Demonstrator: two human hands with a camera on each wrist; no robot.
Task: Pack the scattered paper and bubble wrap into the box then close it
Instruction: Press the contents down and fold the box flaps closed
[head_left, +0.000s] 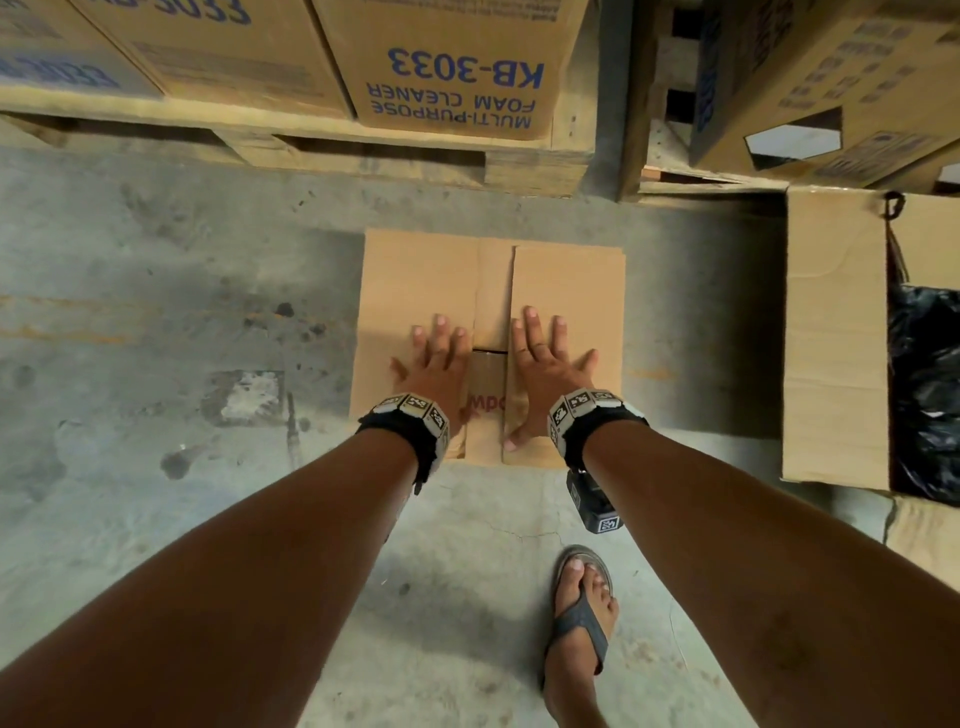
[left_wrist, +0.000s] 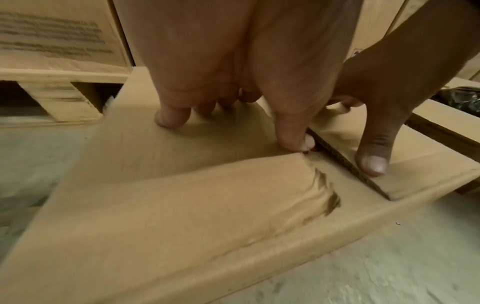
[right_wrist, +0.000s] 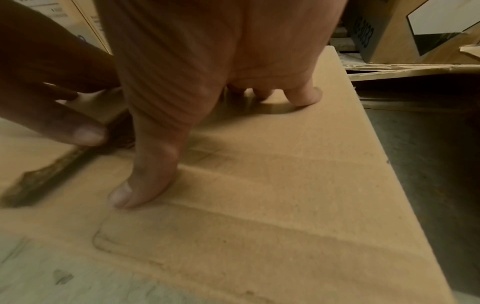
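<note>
A brown cardboard box (head_left: 415, 280) stands on the concrete floor in front of me, its top flaps folded down. My left hand (head_left: 439, 358) lies flat with spread fingers on the left flap (left_wrist: 145, 156). My right hand (head_left: 545, 364) presses flat on the right flap (right_wrist: 272, 164). A narrow gap (head_left: 491, 312) between the two flaps shows an inner flap with red print. No paper or bubble wrap is visible; the box's inside is hidden.
Wooden pallets (head_left: 363, 150) carrying printed cartons (head_left: 457, 67) stand just beyond the box. To the right is an open carton (head_left: 836, 332) with a black plastic bag (head_left: 924, 384) inside. My sandalled foot (head_left: 579, 629) stands on the bare concrete behind the box.
</note>
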